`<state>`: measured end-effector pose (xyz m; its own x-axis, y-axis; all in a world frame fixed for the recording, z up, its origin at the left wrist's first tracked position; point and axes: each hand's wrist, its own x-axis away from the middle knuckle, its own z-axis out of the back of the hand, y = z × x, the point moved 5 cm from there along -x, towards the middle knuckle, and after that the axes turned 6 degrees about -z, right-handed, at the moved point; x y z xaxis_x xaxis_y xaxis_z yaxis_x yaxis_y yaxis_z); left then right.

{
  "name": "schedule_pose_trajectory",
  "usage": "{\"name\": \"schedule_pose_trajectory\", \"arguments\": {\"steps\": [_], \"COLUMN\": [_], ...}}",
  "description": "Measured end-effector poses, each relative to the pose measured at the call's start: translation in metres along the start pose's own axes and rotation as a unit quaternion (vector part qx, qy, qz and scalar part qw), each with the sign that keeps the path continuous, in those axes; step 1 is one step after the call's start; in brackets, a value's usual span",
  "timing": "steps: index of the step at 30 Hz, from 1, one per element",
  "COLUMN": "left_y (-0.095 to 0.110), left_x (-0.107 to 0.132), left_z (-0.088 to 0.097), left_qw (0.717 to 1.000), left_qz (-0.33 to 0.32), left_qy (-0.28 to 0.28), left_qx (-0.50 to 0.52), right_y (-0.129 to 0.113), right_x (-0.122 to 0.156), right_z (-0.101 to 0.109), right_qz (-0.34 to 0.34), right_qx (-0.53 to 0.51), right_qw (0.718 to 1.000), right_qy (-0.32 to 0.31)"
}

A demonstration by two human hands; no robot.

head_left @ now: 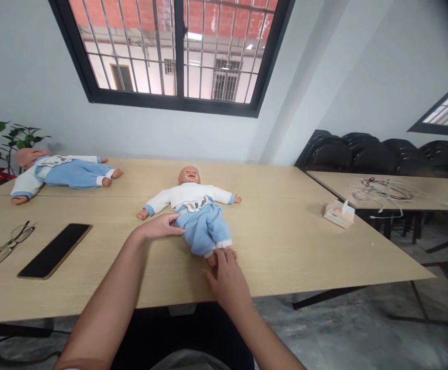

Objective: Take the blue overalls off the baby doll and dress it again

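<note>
A baby doll [204, 226] in a white top and light blue trousers lies face up on the table, arms spread and head toward the window. My left hand [164, 226] rests against the doll's hip on the left side, its thumb and fingers apart on the blue trousers. Down at the feet, my right hand [226, 280] has its fingers curled over the white cuffs and ankles. That hand partly hides the doll's feet. The trousers look bunched and creased, with the legs close together.
A second doll [71, 172] lies at the table's back left, near a potted plant [5, 141]. Eyeglasses [5, 249] and a black phone [56, 251] are at left. A tissue box [339, 213] stands at right; cables [388, 190] lie on another table before stacked chairs [370, 154].
</note>
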<state>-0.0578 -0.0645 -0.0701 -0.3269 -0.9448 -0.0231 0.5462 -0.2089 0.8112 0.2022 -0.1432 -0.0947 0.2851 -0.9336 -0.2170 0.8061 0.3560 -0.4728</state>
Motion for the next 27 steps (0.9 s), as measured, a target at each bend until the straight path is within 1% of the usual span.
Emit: {"name": "schedule_pose_trajectory", "arguments": {"steps": [2,3,5,7,11,14,17,20,23,25,27], "left_y": [-0.006,-0.010,-0.016,-0.020,-0.029,-0.038,-0.049,-0.058,-0.062,-0.063,-0.062], "left_x": [0.002,0.002,0.001,-0.004,-0.015,-0.020,-0.023,-0.023,-0.023,-0.023,-0.023], "left_z": [-0.005,-0.008,-0.010,-0.012,-0.015,-0.011,-0.003,0.005,0.010,0.010,0.009], "left_qw": [0.998,0.996,0.996,0.996,0.995,0.991,0.980,0.958,0.934,0.923,0.921], "left_qz": [-0.001,-0.002,-0.006,-0.018,-0.022,0.001,0.050,0.108,0.156,0.177,0.187], "left_qy": [-0.068,-0.086,-0.080,-0.055,-0.001,0.052,0.116,0.189,0.248,0.269,0.273], "left_qx": [0.012,0.002,-0.040,-0.068,-0.093,-0.121,-0.155,-0.188,-0.206,-0.209,-0.204], "right_y": [0.002,0.004,0.006,0.007,0.006,0.005,0.009,0.018,0.030,0.036,0.035], "right_x": [0.000,-0.003,-0.011,-0.018,-0.023,-0.025,-0.022,-0.010,0.011,0.026,0.040], "right_z": [-0.007,-0.010,-0.011,-0.006,0.017,0.033,0.042,0.048,0.054,0.059,0.060], "right_qz": [-0.017,-0.025,-0.035,-0.051,-0.083,-0.094,-0.118,-0.136,-0.143,-0.150,-0.146], "right_qx": [0.031,0.040,0.052,0.054,0.010,-0.018,-0.026,-0.055,-0.106,-0.122,-0.104], "right_qw": [0.999,0.999,0.998,0.997,0.996,0.995,0.993,0.989,0.983,0.981,0.984], "right_qy": [0.008,0.007,-0.004,-0.010,-0.006,-0.007,0.015,0.030,0.035,0.036,0.027]}}
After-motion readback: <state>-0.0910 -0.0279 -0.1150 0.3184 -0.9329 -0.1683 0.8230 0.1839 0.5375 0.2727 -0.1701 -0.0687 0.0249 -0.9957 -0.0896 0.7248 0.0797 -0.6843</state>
